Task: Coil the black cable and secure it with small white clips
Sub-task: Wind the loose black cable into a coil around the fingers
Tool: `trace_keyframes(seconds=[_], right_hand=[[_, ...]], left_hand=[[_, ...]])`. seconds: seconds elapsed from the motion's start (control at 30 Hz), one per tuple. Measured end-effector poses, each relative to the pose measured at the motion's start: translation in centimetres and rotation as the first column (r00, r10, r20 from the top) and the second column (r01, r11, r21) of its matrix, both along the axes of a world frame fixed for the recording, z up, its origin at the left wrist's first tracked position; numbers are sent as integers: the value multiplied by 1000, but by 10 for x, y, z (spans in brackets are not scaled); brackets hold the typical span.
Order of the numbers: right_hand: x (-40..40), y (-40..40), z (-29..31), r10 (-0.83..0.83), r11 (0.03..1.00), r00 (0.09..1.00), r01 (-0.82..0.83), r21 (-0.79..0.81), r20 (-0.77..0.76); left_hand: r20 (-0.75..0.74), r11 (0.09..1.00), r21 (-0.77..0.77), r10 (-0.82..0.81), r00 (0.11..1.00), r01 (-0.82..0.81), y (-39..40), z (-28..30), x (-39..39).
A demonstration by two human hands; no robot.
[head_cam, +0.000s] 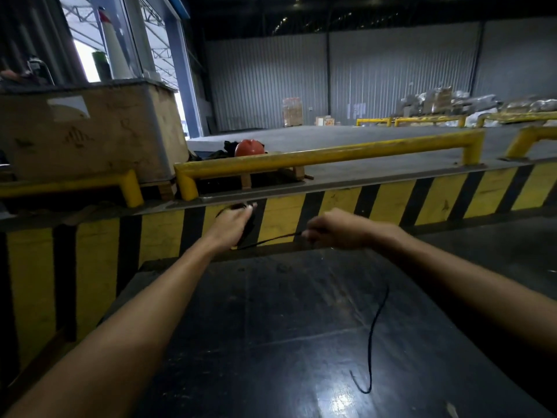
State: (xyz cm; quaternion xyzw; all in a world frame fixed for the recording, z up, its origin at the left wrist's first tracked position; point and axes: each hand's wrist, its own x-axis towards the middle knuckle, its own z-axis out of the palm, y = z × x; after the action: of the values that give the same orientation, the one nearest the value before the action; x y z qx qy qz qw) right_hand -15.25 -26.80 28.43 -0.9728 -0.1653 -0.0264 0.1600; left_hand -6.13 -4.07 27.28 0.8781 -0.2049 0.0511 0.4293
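coiling is under way but, as we judge it, only part done. item one: black cable [271,240], count one. we hold a dark bunch of it in our left hand [230,226], closed around what look like gathered loops, though blur keeps us from counting the turns. a taut stretch runs from that bunch across to our right hand [334,232], which is pinched shut on the cable. beyond the right hand the rest trails loose over the dark counter [271,327], ending in a small hook near the close edge; that tail is not yet wound in.

item two: small white clips, count none that we can confirm. pale spots show at the left fingertips, but we cannot tell whether they are clips or nails.

item three: hands, count two, both raised over the far edge of the counter, near each other but apart.

left to do, in our estimate: wind in the loose tail, then fit the clips.
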Motion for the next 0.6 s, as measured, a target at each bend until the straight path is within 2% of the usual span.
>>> trace_keyframes(seconds=[0.1, 0.13, 0.17, 0.2, 0.27, 0.33, 0.37, 0.43, 0.53, 0.6], right_hand=[[9, -20, 26, -22, 998, 982, 34, -60, 190], [12, -23, 31, -30, 998, 970, 41, -39, 241], [15, -23, 35, -37, 999, 955, 37, 4, 293], [16, -22, 37, -45, 998, 939, 27, 59, 340], [17, -18, 31, -93, 980, 924, 18, 200, 372], [16, -11, 12, -147, 944, 948, 49, 325, 282], [14, -4, 0, -153, 932, 967, 73, 355, 202], [10, 15, -24, -105, 923, 992, 69, 378, 76], [0, 47, -52, 17, 905, 997, -49, 423, 81], [-4, 62, -62, 36, 899, 997, -61, 434, 64]], left_hand=[[-185, 943, 286, -119, 975, 170, -5, -3, -11], [-280, 915, 323, -151, 948, 241, -7, -1, -17], [-387, 895, 298, -204, 899, 331, -8, 2, -23], [-495, 884, 188, -291, 818, 428, -7, 5, -28], [-614, 826, -214, -529, 586, 522, -4, 9, -31], [-549, 697, -561, -717, 430, 445, -2, 16, -33], [-489, 634, -653, -771, 409, 415, -3, 20, -34], [-379, 557, -743, -807, 453, 370, -10, 28, -36], [-279, 508, -814, -768, 576, 284, -23, 32, -38], [-234, 493, -834, -721, 652, 247, -29, 28, -38]])
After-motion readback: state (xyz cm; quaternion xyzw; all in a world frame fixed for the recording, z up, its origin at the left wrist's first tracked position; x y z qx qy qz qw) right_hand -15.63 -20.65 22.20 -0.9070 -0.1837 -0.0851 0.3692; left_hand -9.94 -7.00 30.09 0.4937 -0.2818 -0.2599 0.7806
